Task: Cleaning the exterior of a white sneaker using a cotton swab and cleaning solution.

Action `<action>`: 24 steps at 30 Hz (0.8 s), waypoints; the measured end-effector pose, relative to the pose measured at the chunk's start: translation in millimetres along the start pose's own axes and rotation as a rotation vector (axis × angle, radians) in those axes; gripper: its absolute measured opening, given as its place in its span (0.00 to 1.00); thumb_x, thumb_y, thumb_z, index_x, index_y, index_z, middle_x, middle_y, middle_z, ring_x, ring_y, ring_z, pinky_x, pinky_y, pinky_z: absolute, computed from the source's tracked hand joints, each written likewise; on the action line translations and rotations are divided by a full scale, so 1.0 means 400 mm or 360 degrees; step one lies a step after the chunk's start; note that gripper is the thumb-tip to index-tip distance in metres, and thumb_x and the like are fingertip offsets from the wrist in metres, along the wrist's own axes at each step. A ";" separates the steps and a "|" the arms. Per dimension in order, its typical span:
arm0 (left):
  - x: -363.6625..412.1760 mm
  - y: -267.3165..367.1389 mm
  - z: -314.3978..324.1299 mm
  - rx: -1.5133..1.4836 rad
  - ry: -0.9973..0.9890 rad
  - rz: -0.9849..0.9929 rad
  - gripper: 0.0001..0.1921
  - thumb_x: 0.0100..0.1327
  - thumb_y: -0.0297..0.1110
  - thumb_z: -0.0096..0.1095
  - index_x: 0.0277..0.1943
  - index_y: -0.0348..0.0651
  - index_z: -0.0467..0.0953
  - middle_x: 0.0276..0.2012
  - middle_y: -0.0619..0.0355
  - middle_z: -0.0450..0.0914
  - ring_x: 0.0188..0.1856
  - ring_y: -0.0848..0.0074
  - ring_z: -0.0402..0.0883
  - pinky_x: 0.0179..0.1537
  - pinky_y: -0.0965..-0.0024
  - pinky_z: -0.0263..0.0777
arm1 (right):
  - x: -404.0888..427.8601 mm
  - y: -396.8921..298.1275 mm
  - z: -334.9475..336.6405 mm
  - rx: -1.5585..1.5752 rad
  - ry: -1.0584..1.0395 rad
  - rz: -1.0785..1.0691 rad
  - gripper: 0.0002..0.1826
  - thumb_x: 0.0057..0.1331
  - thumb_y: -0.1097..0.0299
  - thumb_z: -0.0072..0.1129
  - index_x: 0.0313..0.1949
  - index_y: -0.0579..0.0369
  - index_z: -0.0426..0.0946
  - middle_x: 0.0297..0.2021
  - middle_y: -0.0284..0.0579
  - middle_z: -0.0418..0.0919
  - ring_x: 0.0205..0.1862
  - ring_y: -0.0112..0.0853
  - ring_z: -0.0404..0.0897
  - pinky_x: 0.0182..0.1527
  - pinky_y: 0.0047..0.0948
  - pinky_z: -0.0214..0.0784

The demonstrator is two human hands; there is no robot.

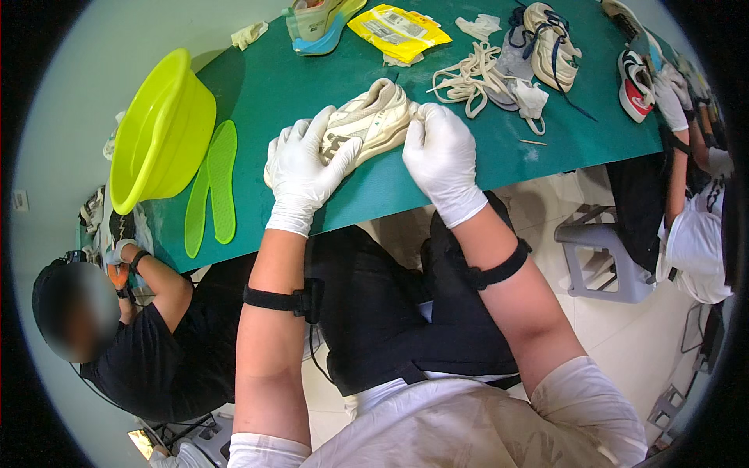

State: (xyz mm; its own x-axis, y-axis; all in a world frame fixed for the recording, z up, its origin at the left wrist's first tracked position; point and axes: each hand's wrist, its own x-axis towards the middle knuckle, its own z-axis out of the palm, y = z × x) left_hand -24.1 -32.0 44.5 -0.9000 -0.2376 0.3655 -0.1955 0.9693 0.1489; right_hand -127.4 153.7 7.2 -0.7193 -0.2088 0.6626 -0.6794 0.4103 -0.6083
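Observation:
My left hand (307, 161), in a white glove, holds a cream sneaker (380, 126) on its side over the green table, with fingers on its upper and thumb near the sole. My right hand (442, 152), gloved too, is closed at the shoe's heel end, pinching a small, pale, crumpled piece (414, 110), perhaps a wipe. No laces show in this shoe. Right of it lie a heap of cream shoelaces (468, 76), a crumpled white wipe (530, 98) and a second cream sneaker (549, 50) with dark blue laces. A yellow wipes packet (399, 32) lies beyond.
A lime-green basin (196, 117) stands tilted at the left beside two green insoles (223, 187). Another shoe (322, 26) is at the far edge. A thin stick (533, 142) lies near the front edge (562, 174). Co-workers sit at left and right; one handles a red, black and white sneaker (635, 88).

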 end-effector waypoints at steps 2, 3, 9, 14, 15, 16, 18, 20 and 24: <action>0.001 0.002 -0.005 -0.0036 -0.0030 -0.0041 0.34 0.63 0.62 0.69 0.67 0.54 0.80 0.51 0.53 0.84 0.55 0.57 0.80 0.62 0.55 0.67 | -0.024 -0.022 -0.002 -0.0025 -0.0041 -0.0009 0.02 0.64 0.74 0.59 0.34 0.58 0.74 0.30 0.54 0.78 0.35 0.55 0.80 0.39 0.53 0.73; 0.001 0.003 -0.005 -0.0036 -0.0031 -0.0037 0.34 0.64 0.62 0.69 0.67 0.53 0.80 0.51 0.53 0.84 0.55 0.57 0.80 0.62 0.54 0.67 | -0.037 -0.028 -0.001 -0.0053 -0.0080 -0.0020 0.02 0.64 0.74 0.58 0.34 0.58 0.74 0.30 0.54 0.78 0.35 0.54 0.79 0.40 0.52 0.73; -0.004 -0.003 0.005 -0.0038 -0.0011 -0.0023 0.34 0.64 0.62 0.68 0.67 0.52 0.80 0.50 0.52 0.84 0.55 0.57 0.80 0.61 0.54 0.68 | -0.087 -0.083 0.022 -0.0142 -0.0319 -0.0172 0.04 0.64 0.70 0.61 0.34 0.54 0.76 0.29 0.49 0.78 0.38 0.47 0.80 0.46 0.48 0.72; -0.002 0.000 0.001 -0.0025 -0.0022 -0.0016 0.34 0.64 0.62 0.68 0.67 0.52 0.80 0.50 0.52 0.84 0.55 0.56 0.80 0.61 0.53 0.68 | -0.022 -0.029 -0.007 0.0014 -0.0016 -0.0099 0.04 0.64 0.71 0.61 0.33 0.55 0.76 0.29 0.52 0.77 0.36 0.52 0.78 0.43 0.51 0.72; -0.001 -0.002 0.002 0.0015 0.0003 0.0016 0.33 0.65 0.61 0.68 0.68 0.52 0.79 0.49 0.53 0.84 0.54 0.57 0.80 0.59 0.55 0.68 | 0.000 -0.018 -0.010 0.0026 0.0056 -0.0103 0.04 0.65 0.71 0.61 0.34 0.56 0.76 0.28 0.53 0.77 0.36 0.53 0.78 0.42 0.51 0.72; 0.000 -0.002 0.003 0.0055 0.0028 0.0047 0.33 0.66 0.59 0.68 0.68 0.52 0.78 0.49 0.55 0.83 0.53 0.58 0.80 0.58 0.56 0.69 | 0.017 -0.007 -0.012 -0.0032 0.0016 -0.0035 0.04 0.67 0.71 0.61 0.35 0.56 0.77 0.28 0.54 0.78 0.35 0.54 0.79 0.41 0.52 0.73; -0.001 0.003 -0.003 0.0023 -0.0003 -0.0004 0.33 0.65 0.60 0.68 0.68 0.52 0.79 0.49 0.54 0.84 0.54 0.57 0.80 0.60 0.55 0.68 | 0.028 -0.005 -0.011 0.0028 -0.0070 0.0096 0.03 0.67 0.72 0.60 0.36 0.58 0.78 0.29 0.54 0.79 0.36 0.55 0.80 0.43 0.51 0.74; -0.002 0.004 -0.005 -0.0011 -0.0035 -0.0055 0.33 0.64 0.61 0.68 0.67 0.52 0.80 0.50 0.53 0.84 0.54 0.57 0.80 0.62 0.54 0.67 | 0.019 -0.018 -0.003 0.0075 -0.0084 0.0114 0.03 0.67 0.72 0.60 0.36 0.58 0.77 0.30 0.54 0.79 0.36 0.55 0.80 0.43 0.51 0.75; -0.001 0.005 -0.004 -0.0017 -0.0024 -0.0037 0.33 0.64 0.61 0.69 0.67 0.53 0.80 0.50 0.53 0.84 0.54 0.57 0.80 0.62 0.54 0.67 | -0.044 -0.066 0.010 0.0007 -0.0113 -0.0085 0.05 0.64 0.71 0.60 0.38 0.57 0.76 0.33 0.53 0.79 0.39 0.51 0.80 0.45 0.49 0.74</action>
State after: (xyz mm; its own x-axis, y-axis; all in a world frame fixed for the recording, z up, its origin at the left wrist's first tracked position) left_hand -23.6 -30.2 46.0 -0.9010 -0.2589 0.3481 -0.2122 0.9629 0.1670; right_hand -97.1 143.1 10.0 -0.6903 -0.2926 0.6617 -0.7177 0.3928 -0.5750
